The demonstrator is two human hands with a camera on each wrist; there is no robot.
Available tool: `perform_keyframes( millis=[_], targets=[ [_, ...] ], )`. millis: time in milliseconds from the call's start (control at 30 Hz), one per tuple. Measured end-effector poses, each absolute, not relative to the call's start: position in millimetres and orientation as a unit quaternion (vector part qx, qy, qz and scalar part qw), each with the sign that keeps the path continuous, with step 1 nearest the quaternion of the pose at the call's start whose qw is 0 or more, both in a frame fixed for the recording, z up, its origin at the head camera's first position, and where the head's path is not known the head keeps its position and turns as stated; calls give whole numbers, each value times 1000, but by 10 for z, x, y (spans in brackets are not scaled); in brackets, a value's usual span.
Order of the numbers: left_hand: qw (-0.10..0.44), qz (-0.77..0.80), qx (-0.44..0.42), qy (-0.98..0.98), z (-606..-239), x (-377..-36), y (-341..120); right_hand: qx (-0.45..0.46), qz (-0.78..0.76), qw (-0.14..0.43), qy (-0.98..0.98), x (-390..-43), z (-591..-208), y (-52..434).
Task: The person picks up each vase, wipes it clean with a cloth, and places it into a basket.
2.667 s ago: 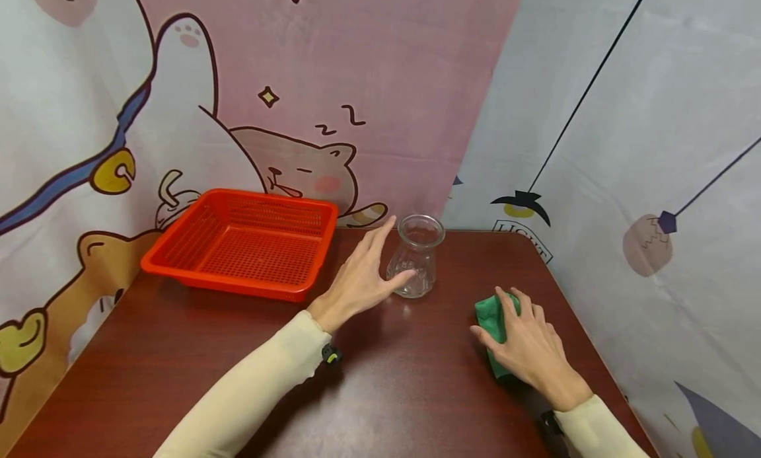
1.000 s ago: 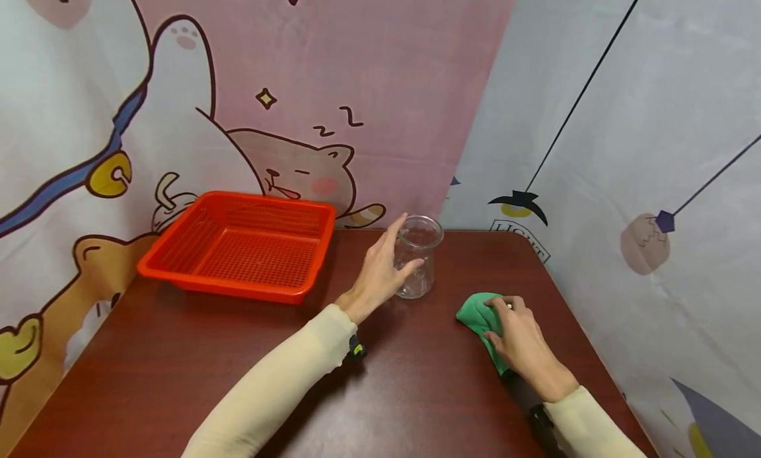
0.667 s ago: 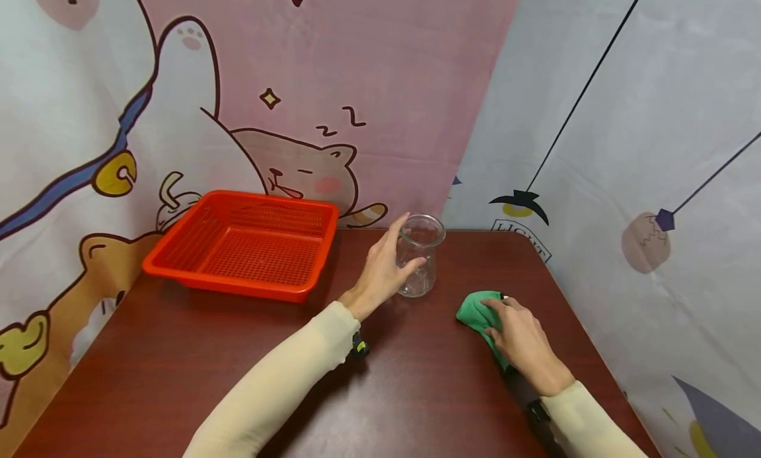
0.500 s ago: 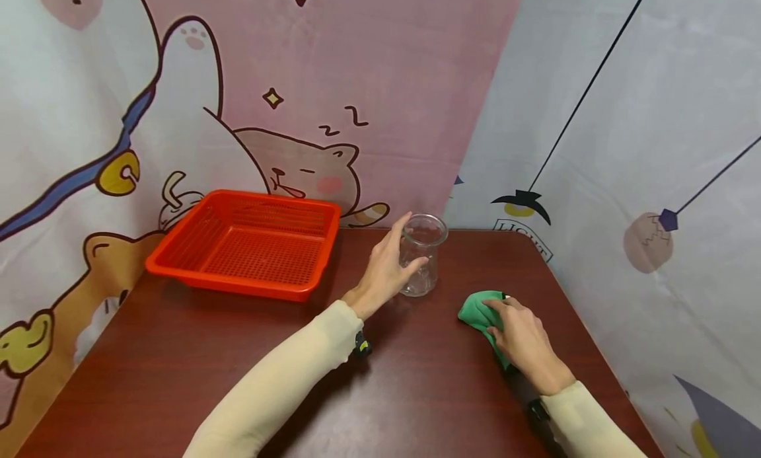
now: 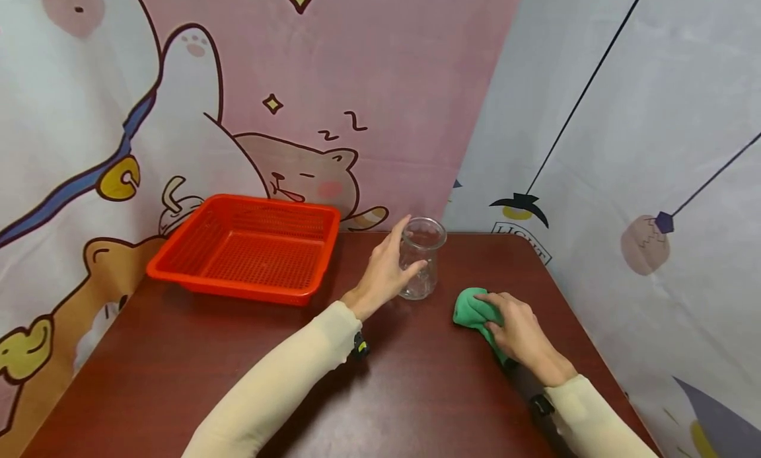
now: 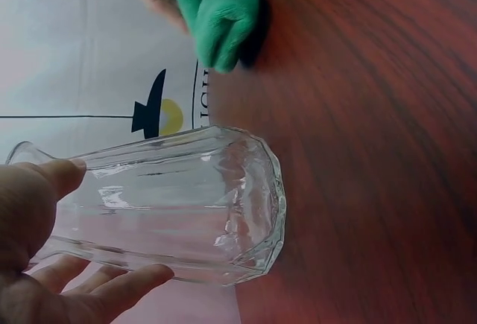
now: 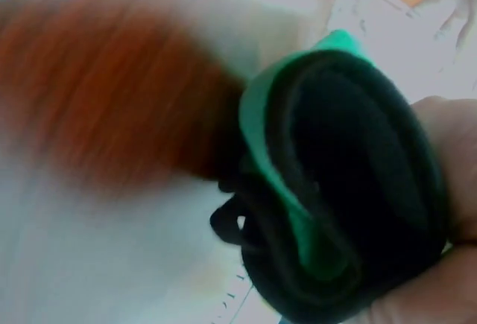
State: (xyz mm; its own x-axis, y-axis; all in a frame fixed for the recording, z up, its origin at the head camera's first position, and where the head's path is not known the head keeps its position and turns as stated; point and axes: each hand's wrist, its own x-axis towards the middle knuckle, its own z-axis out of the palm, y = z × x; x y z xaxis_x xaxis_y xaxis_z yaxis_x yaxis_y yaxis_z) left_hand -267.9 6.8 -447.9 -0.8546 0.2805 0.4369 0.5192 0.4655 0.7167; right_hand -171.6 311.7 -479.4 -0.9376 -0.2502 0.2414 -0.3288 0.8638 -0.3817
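Note:
A clear glass vase (image 5: 421, 267) with a flared rim stands upright on the table. My left hand (image 5: 383, 273) holds its left side, the thumb in front and the fingers on the far side. In the left wrist view the thumb (image 6: 65, 175) lies along one side of the glass, the fingertips on the other. My right hand (image 5: 518, 331) pinches a soft green fabric thing (image 5: 473, 308), bunched and rounded at its far end. The right wrist view shows its black-edged, dark-lined opening (image 7: 358, 160) and a small black loop (image 7: 229, 221); its kind stays unclear.
An empty red plastic basket (image 5: 261, 260) with perforated sides sits at the back left of the dark red-brown table (image 5: 410, 392). A printed curtain (image 5: 404, 101) hangs right behind the table and along its right side.
My left hand has moved right, from beside the vase to holding it. My right hand has closed its fingers on the green fabric thing and shifted it slightly left; its end now bunches up.

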Motion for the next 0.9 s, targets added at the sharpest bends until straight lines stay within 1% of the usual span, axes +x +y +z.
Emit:
perform_keyframes(
  millis=[233, 400, 633, 900],
  targets=[
    [124, -453, -239, -850, -4476, -2681, 60, 149, 277, 106, -943, -1795, -4730, 3060],
    [129, -454, -248, -846, -4451, -2703, 41, 147, 304, 138, -931, -1885, -4683, 3011],
    [127, -442, -251, -852, -4469, -2724, 39, 136, 376, 157, -903, -1981, -4561, 2915],
    [134, -442, -255, -849, -4460, -2749, 17, 144, 477, 175, -849, -2236, -4450, 2797]
  ],
)
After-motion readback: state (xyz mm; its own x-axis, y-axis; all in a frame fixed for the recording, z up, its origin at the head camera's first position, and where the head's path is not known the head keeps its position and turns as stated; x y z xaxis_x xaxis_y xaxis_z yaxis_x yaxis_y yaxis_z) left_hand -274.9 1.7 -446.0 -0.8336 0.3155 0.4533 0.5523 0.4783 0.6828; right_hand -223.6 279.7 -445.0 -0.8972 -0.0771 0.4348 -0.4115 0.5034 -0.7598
